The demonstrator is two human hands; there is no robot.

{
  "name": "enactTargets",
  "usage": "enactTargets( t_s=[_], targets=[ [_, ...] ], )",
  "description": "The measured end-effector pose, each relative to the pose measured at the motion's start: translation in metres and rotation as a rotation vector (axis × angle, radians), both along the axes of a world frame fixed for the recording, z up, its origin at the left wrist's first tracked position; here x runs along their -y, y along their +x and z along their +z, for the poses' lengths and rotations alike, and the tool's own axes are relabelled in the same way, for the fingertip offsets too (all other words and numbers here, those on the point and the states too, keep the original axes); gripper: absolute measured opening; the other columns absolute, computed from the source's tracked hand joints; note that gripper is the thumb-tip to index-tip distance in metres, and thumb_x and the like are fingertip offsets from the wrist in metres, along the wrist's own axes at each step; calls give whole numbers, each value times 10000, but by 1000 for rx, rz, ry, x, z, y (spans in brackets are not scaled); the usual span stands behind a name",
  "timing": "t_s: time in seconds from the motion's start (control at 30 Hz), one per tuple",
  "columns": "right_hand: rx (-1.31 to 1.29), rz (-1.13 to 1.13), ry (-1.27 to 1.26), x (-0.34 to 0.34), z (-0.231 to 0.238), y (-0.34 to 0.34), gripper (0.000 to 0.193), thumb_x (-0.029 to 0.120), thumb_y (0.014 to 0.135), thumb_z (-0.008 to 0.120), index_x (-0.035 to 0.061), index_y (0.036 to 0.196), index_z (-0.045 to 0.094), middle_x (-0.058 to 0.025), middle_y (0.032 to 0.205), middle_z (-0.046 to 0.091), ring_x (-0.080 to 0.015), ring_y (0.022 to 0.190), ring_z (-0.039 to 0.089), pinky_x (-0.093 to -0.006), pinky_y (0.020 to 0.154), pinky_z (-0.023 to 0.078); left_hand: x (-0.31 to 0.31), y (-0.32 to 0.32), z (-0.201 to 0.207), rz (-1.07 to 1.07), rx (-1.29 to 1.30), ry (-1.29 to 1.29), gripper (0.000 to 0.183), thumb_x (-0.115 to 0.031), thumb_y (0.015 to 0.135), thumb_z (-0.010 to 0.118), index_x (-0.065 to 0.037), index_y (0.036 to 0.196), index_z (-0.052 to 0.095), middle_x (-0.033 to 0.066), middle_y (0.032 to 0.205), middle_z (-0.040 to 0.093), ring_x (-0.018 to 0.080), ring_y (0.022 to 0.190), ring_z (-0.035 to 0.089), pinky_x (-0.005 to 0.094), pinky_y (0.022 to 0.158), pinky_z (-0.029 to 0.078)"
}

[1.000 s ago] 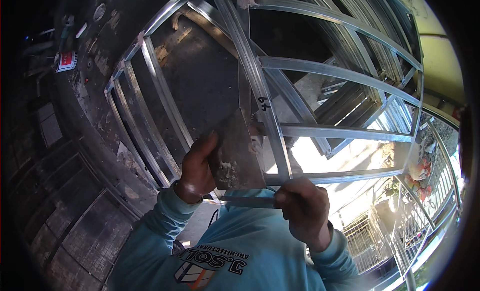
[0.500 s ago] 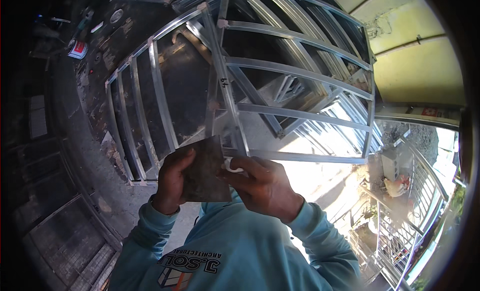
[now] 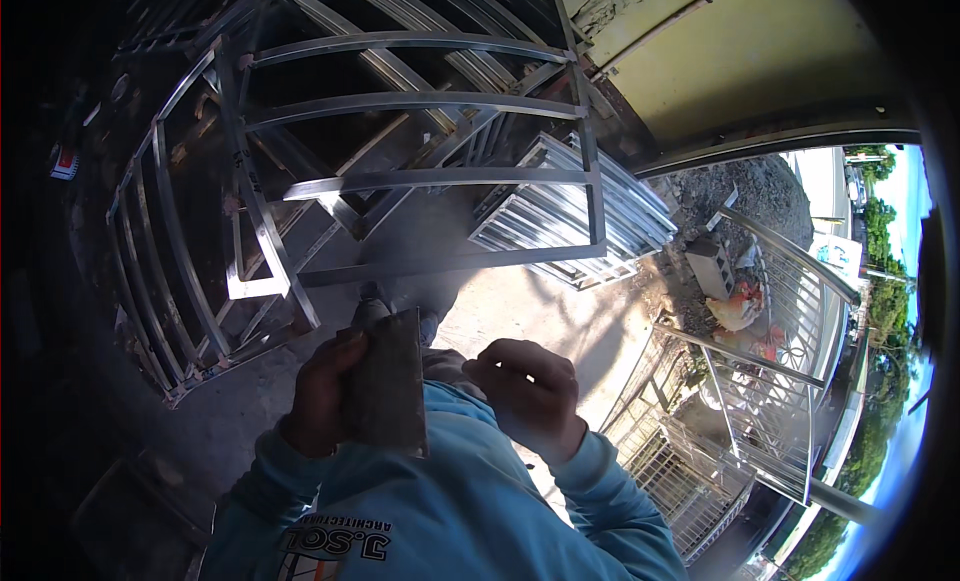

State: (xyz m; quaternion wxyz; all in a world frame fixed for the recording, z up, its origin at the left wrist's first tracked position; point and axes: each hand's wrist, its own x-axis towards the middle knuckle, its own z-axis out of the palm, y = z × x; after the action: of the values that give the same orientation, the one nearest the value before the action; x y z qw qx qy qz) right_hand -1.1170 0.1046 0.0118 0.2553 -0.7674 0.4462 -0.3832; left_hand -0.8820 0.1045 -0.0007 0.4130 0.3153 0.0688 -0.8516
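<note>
A flat, dark brownish rectangular plate (image 3: pixel 392 391) is gripped along its left side by my left hand (image 3: pixel 322 389), just in front of my light-blue shirt. Its kind and material are hard to make out. My right hand (image 3: pixel 535 393) hovers to the right of the plate, apart from it. The fingers there are curled in, thumb side toward the plate, with a small gap of light between them. Whether anything small lies inside that hand is hidden. Beyond both hands stands a welded metal frame (image 3: pixel 450 179) with several crossbars.
Another barred metal frame (image 3: pixel 178 231) leans at left. Ribbed metal panels (image 3: pixel 590 216) lie stacked beyond the right hand. Farther right are a hollow block (image 3: pixel 708 269), a chicken (image 3: pixel 738 309) and metal grilles (image 3: pixel 765 421). A yellowish panel (image 3: pixel 760 71) spans the upper right; a can (image 3: pixel 63 163) sits far left.
My right hand has come away from the plate and moved right. The plate, still in my left hand, sits slightly lower and more upright. The view has swung to the right.
</note>
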Motion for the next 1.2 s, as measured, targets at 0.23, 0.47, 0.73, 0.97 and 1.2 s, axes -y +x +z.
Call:
enactTargets(
  t_s=[0.23, 0.47, 0.73, 0.97, 1.2],
  targets=[
    [-206, -498, 241, 39, 12, -111, 160, -21, 835, 587, -24, 956, 692, -104, 910, 613, -155, 685, 590, -262, 584, 458, 14, -29, -34, -230, 730, -485, 219, -160, 909, 570, 50, 908, 635, 70, 835, 621, 122, 723, 553, 264, 694, 457],
    [70, -563, 469, 106, 29, -139, 217, 44, 886, 585, -74, 1064, 617, -82, 915, 569, -84, 564, 449, -233, 490, 357, 69, -35, -24, -80, 876, -503, 248, -140, 899, 587, 21, 711, 569, 93, 813, 608, 116, 650, 506, 306, 720, 449],
    [507, -560, 955, 140, 21, -149, 412, 243, 881, 628, -85, 1130, 607, -58, 754, 543, -128, 596, 478, -265, 511, 397, 86, -35, -37, 20, 944, -434, 325, -244, 930, 594, 5, 724, 559, 143, 965, 635, 132, 763, 541, 323, 746, 424],
    [522, -453, 962, 165, 10, -167, 322, 96, 865, 622, -79, 1135, 605, -32, 719, 494, -116, 591, 461, -261, 507, 396, 128, -48, -21, -36, 1137, -554, 302, -275, 935, 577, 21, 983, 616, 115, 922, 620, 120, 761, 506, 296, 697, 382],
    [423, -313, 874, 209, -2, -204, 306, 105, 859, 616, -59, 1117, 624, -33, 695, 545, -102, 555, 474, -257, 514, 378, 155, -56, -4, -6, 1213, -534, 365, -271, 926, 591, 34, 1127, 597, 63, 973, 587, 70, 751, 470, 229, 650, 349]
  ],
)
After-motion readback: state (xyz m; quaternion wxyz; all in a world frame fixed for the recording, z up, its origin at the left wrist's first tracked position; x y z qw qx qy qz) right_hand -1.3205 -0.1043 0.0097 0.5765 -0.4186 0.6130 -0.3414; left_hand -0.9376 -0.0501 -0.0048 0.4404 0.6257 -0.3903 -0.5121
